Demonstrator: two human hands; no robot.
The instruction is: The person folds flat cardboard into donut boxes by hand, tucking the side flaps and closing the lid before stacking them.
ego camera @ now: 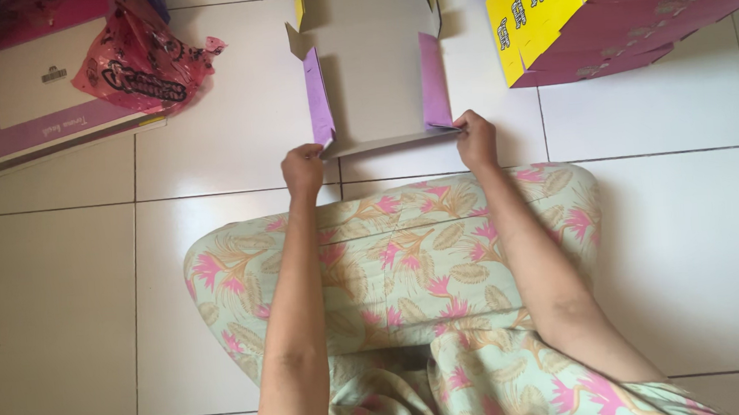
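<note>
Box blank flat on floor before knees. Left hand and right hand pinching near corners. Fold near edge up along crease; keep purple flaps upright, pressure even.

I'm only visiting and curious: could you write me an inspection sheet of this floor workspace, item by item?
Surface: white tiled floor with dark grout lines.
Job's things: flat grey cardboard box blank with two purple side flaps raised, lying in front of the knees.
Clutter: stack of yellow and purple folded boxes at upper right; purple and white flat pack at upper left with a pink plastic bag on it.
Grippers: left hand and right hand each pinch a near corner of the blank.
Cables: nothing seen.
Surroundings: floral-patterned trousers of the seated person.
</note>
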